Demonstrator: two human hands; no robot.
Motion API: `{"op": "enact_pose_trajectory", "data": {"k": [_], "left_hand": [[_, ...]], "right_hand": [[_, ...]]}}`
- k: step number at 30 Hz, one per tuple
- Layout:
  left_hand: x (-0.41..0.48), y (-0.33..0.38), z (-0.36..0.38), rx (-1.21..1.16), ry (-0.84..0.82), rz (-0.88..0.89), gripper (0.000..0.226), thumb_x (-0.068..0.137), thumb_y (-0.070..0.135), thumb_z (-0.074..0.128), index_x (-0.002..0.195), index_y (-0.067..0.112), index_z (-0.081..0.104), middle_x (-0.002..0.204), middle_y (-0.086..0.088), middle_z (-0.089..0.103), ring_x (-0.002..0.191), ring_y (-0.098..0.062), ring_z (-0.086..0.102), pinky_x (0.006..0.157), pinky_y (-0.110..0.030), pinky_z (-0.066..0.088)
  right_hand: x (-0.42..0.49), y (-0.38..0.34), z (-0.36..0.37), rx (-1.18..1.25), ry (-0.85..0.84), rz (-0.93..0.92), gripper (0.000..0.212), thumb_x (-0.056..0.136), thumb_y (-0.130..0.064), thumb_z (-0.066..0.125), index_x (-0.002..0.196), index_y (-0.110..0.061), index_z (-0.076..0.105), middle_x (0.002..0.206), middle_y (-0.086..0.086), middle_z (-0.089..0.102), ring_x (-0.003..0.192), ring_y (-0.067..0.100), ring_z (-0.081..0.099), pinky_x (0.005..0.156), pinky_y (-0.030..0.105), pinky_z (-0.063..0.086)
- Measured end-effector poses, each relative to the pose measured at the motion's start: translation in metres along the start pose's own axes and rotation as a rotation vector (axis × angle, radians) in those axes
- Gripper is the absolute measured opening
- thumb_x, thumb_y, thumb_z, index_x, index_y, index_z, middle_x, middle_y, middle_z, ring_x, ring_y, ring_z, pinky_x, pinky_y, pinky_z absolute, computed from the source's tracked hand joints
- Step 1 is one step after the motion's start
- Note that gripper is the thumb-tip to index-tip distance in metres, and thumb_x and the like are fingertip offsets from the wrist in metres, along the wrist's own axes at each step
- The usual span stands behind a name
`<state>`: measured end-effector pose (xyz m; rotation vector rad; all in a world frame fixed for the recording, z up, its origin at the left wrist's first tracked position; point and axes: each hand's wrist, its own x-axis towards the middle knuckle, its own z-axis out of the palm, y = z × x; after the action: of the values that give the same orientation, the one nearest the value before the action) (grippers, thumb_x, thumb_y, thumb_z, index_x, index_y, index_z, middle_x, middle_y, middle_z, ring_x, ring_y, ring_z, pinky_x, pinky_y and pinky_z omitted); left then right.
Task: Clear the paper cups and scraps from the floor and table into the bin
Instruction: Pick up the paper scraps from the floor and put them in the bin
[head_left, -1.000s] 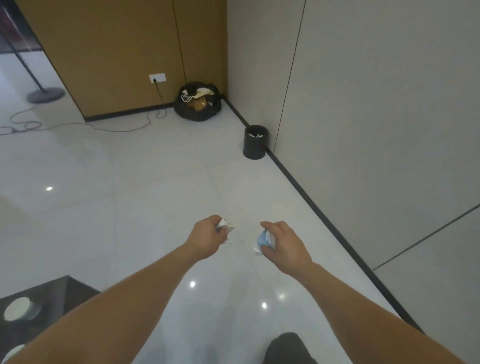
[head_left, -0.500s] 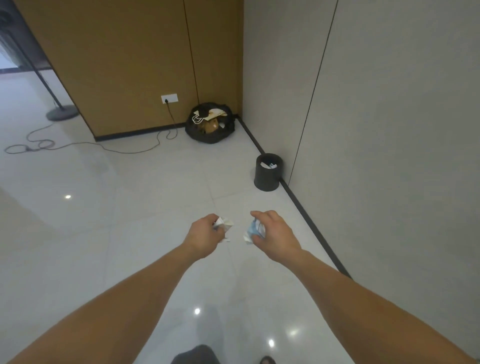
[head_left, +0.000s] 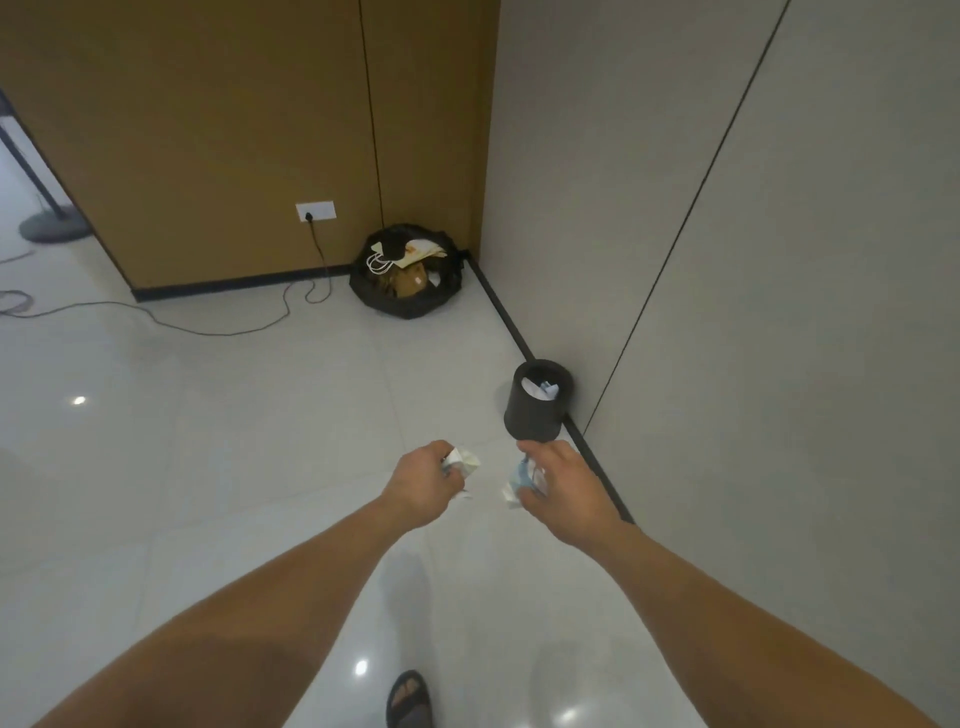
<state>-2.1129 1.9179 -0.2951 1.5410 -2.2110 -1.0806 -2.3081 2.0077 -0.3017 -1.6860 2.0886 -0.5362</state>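
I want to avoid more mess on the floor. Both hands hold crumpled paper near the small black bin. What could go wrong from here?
1. The left hand and right hand are short of the bin, so paper released now would likely land on the floor.
2. The bin has a narrow mouth and already holds scraps; both wads dropped together might bounce off the rim.

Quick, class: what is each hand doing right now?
Left hand: grips a white scrap.
Right hand: grips a blue-white scrap.
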Motion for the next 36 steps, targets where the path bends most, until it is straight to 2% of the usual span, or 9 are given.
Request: {"op": "enact_pose_trajectory", "data": {"k": [2, 6, 10, 15, 23, 29, 33, 36], "left_hand": [[0.048, 0.007, -0.018, 0.024, -0.016, 0.035, 0.005, 0.089, 0.021, 0.056, 0.093, 0.018, 0.057, 0.088, -0.002, 0.06, 0.075, -0.019, 0.055, 0.057, -0.022, 0.038], [0.13, 0.025, -0.033, 0.043, -0.039, 0.055, 0.013, 0.088, 0.018, 0.058, 0.1, 0.013, 0.06, 0.091, -0.004, 0.062, 0.077, -0.022, 0.057, 0.062, -0.024, 0.04], [0.217, 0.049, -0.022, 0.075, -0.085, 0.092, 0.015, 0.089, 0.019, 0.058, 0.102, 0.013, 0.06, 0.093, -0.004, 0.062, 0.079, -0.019, 0.055, 0.064, -0.023, 0.038], [0.325, 0.087, -0.005, 0.081, -0.106, 0.105, 0.015, 0.09, 0.018, 0.058, 0.104, 0.013, 0.06, 0.099, -0.007, 0.064, 0.085, -0.021, 0.058, 0.07, -0.024, 0.042], [0.469, 0.137, 0.011, 0.073, -0.157, 0.078, 0.019, 0.09, 0.019, 0.058, 0.108, 0.013, 0.059, 0.105, -0.007, 0.065, 0.094, -0.026, 0.061, 0.081, -0.027, 0.049], [0.582, 0.144, 0.03, 0.104, -0.255, 0.092, 0.016, 0.09, 0.019, 0.056, 0.105, 0.014, 0.059, 0.104, -0.008, 0.066, 0.09, -0.023, 0.06, 0.074, -0.023, 0.043], [0.659, 0.134, 0.054, 0.138, -0.39, 0.113, 0.023, 0.091, 0.02, 0.055, 0.112, 0.01, 0.059, 0.111, -0.01, 0.066, 0.1, -0.026, 0.061, 0.081, -0.024, 0.043], [0.719, 0.115, 0.084, 0.177, -0.502, 0.105, 0.022, 0.093, 0.02, 0.053, 0.111, 0.01, 0.058, 0.11, -0.011, 0.065, 0.1, -0.026, 0.06, 0.084, -0.029, 0.045]], "right_hand": [[0.042, -0.002, -0.008, 0.006, 0.034, 0.007, 0.057, 0.088, -0.026, 0.064, 0.142, -0.028, 0.044, 0.133, -0.002, 0.048, 0.121, 0.017, 0.046, 0.099, 0.028, 0.041], [0.11, 0.007, -0.017, 0.028, 0.036, 0.046, 0.058, 0.088, -0.028, 0.064, 0.143, -0.028, 0.043, 0.136, -0.002, 0.046, 0.124, 0.017, 0.045, 0.101, 0.029, 0.04], [0.184, 0.038, -0.029, 0.045, 0.034, 0.084, 0.059, 0.089, -0.03, 0.064, 0.143, -0.029, 0.042, 0.136, 0.0, 0.045, 0.124, 0.02, 0.046, 0.102, 0.034, 0.041], [0.288, 0.089, -0.052, 0.061, 0.063, 0.107, 0.058, 0.088, -0.028, 0.064, 0.142, -0.026, 0.044, 0.139, 0.003, 0.044, 0.125, 0.022, 0.046, 0.098, 0.028, 0.039], [0.417, 0.155, -0.104, 0.058, -0.006, 0.187, 0.061, 0.088, -0.025, 0.066, 0.145, -0.026, 0.042, 0.14, 0.003, 0.043, 0.128, 0.023, 0.043, 0.107, 0.031, 0.038], [0.497, 0.202, -0.109, 0.046, -0.02, 0.294, 0.062, 0.087, -0.023, 0.066, 0.145, -0.025, 0.042, 0.139, 0.003, 0.044, 0.126, 0.023, 0.045, 0.106, 0.029, 0.038], [0.552, 0.236, -0.087, 0.054, -0.037, 0.434, 0.06, 0.09, -0.029, 0.063, 0.145, -0.026, 0.041, 0.139, 0.003, 0.043, 0.126, 0.023, 0.044, 0.105, 0.031, 0.04], [0.593, 0.267, -0.059, 0.073, -0.064, 0.533, 0.055, 0.09, -0.03, 0.057, 0.142, -0.03, 0.04, 0.135, 0.001, 0.044, 0.119, 0.02, 0.046, 0.094, 0.026, 0.039]]}}
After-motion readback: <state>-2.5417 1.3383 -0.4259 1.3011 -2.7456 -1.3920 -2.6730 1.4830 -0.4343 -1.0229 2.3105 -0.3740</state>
